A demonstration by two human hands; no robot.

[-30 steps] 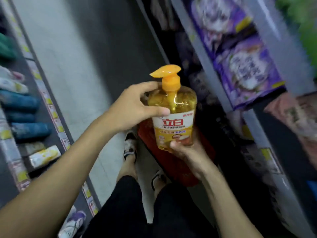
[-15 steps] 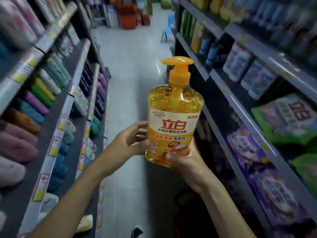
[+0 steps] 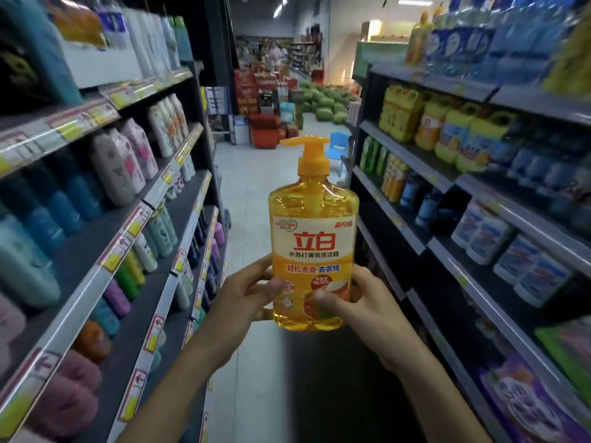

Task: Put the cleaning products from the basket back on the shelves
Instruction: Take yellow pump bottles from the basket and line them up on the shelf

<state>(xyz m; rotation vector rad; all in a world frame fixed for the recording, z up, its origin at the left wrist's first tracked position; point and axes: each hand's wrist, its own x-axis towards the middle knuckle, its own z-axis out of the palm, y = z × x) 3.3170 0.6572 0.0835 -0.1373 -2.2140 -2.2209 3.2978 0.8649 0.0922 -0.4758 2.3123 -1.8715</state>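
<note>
A yellow dish-soap pump bottle with an orange pump top and a white-and-orange label stands upright in the middle of the view, held out in front of me over the aisle. My left hand grips its lower left side, thumb on the label. My right hand grips its lower right side, thumb pressed on the front near the base. The basket is out of view.
Shelves of bottles line the left side. The right shelves carry yellow jugs, blue-and-white packs and purple bags. The tiled aisle floor runs ahead to a blue chair and red crates.
The view swung up from the floor and red basket to the aisle. The bottle rose to chest height, and my left hand slid from its shoulder down to its lower side.
</note>
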